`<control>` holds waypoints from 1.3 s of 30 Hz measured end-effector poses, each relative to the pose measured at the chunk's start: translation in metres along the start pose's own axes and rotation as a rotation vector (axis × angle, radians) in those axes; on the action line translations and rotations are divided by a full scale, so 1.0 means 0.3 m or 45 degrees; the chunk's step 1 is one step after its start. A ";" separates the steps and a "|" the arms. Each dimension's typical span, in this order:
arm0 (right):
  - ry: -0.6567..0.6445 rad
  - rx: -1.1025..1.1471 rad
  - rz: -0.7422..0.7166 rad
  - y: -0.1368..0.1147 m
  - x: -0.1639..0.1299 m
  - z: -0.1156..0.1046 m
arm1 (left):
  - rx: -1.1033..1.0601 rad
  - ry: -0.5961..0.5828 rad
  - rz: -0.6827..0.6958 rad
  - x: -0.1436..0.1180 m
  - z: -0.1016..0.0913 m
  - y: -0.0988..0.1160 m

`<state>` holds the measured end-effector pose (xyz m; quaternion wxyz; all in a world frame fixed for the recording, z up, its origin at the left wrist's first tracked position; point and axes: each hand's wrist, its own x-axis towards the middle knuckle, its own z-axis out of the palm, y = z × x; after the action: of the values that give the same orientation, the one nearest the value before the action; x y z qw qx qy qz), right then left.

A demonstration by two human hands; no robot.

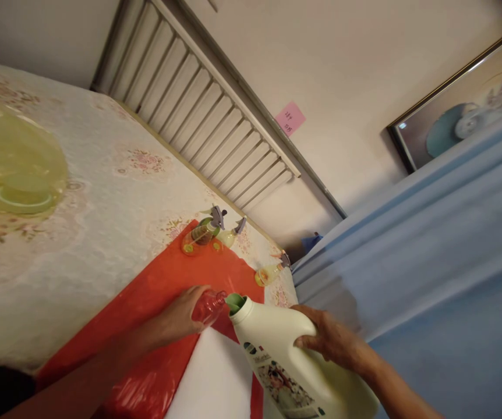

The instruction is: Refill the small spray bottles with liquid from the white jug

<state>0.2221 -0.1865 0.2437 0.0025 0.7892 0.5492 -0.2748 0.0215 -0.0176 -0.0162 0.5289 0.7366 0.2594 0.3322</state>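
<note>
My left hand (185, 311) is wrapped round a small clear bottle (209, 307), uncapped and tilted, its neck pointing right. With my right hand (332, 337) I grip a large cream laundry detergent jug (268, 331) that has a printed label. The jug leans toward the bottle, and its green spout (236, 303) is right at the bottle's mouth; I cannot tell whether they touch. Whether liquid is flowing does not show. Beneath both hands lie a red plastic sheet (146, 302) and a white block or sheet (216, 378).
Several spray bottles stand beyond my hands, one (202, 233) on the red sheet's far edge and another (268, 273) nearer the blue curtain (408, 250). A large yellow translucent container (19, 151) is at left on the flowered tablecloth (102, 192). A white radiator (207, 105) runs behind.
</note>
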 end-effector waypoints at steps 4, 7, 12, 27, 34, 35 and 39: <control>-0.012 0.006 0.009 -0.001 0.000 0.000 | 0.021 -0.001 -0.013 -0.004 -0.005 0.001; -0.004 0.014 -0.007 0.000 0.000 -0.001 | 0.030 0.003 -0.030 -0.004 0.000 -0.007; -0.009 0.001 0.038 -0.007 -0.002 -0.002 | 0.016 0.011 -0.042 -0.003 0.010 -0.025; -0.018 -0.008 0.047 -0.010 0.002 -0.003 | 0.065 0.041 -0.030 -0.007 -0.005 0.034; -0.020 -0.009 0.051 -0.025 0.001 -0.009 | 0.055 0.034 -0.032 -0.011 -0.006 0.018; -0.020 -0.002 0.053 -0.023 0.001 -0.009 | 0.050 0.016 -0.036 -0.011 -0.008 0.012; -0.017 0.012 0.061 -0.017 0.000 -0.010 | 0.028 -0.041 -0.044 -0.007 -0.010 0.000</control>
<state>0.2190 -0.1837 0.2476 0.0088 0.8003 0.5288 -0.2825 0.0179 -0.0173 -0.0160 0.5306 0.7430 0.2673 0.3082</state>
